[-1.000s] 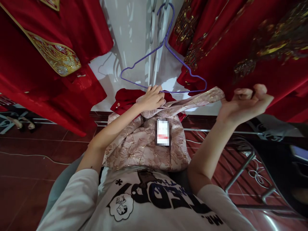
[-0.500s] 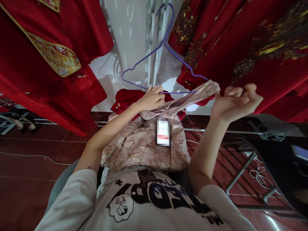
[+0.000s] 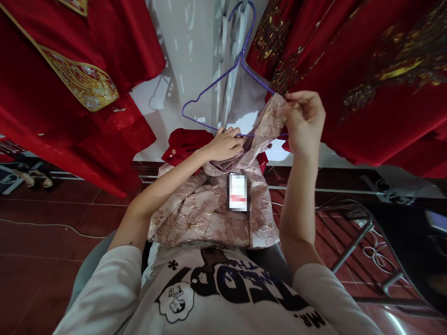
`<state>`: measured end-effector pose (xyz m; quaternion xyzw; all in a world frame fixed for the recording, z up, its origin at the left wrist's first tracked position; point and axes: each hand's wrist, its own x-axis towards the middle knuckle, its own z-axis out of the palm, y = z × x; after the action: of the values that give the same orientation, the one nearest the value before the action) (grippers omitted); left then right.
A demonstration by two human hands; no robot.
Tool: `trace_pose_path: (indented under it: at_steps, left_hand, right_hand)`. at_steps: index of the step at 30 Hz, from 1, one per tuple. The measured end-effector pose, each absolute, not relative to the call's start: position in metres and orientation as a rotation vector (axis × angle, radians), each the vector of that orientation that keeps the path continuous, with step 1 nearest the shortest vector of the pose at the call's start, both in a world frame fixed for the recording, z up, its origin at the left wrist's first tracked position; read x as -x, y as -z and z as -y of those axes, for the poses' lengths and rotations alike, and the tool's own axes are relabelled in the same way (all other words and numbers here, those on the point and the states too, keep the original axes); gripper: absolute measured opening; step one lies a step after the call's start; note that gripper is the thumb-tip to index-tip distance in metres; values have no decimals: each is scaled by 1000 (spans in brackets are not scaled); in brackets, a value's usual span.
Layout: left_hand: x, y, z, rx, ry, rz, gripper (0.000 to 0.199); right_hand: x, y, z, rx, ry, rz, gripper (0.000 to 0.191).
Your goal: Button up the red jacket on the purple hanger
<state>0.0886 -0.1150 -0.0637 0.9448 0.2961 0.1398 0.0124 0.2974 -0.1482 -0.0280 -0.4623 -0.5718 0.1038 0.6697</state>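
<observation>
A pink floral garment with gold threads point(image 3: 206, 214) lies over my lap, a white tag point(image 3: 238, 192) on its front. The purple hanger point(image 3: 214, 83) stands above it, hook upward, its right shoulder partly covered by the garment's strap. My left hand point(image 3: 226, 143) is closed round the hanger's bottom bar, near the bunched fabric. My right hand point(image 3: 305, 118) pinches the upper edge of the strap beside the hanger's right arm. Red fabric point(image 3: 186, 144) shows behind the garment.
Red garments with gold embroidery point(image 3: 136, 42) hang at the left, and more red garments point(image 3: 349, 107) hang at the right. A black chair point(image 3: 398, 232) stands at the right. A white cable point(image 3: 45, 225) runs over the tiled floor at the left.
My right hand has moved left and up, bringing the strap farther in along the hanger's right arm. The hanger has shifted slightly right; my left hand stays on its bar.
</observation>
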Motion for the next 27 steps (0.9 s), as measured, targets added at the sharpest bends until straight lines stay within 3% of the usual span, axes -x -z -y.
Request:
trace_pose_path:
  at_steps: [8, 14, 21, 27]
  left_hand:
    - [-89, 67, 113, -2890, -471, -908, 31]
    - [-77, 55, 103, -2747, -703, -840, 34]
    - [12, 55, 52, -2338, -1240, -1657, 26]
    - [83, 58, 15, -1942, -1020, -2094, 43]
  right_hand:
    - [-313, 22, 151, 1374, 128, 1527, 13]
    - [-309, 20, 133, 1397, -14, 1543, 13]
    - [-309, 22, 136, 1358, 41, 1488, 23]
    - [-311, 18, 140, 1371, 30, 1496, 33]
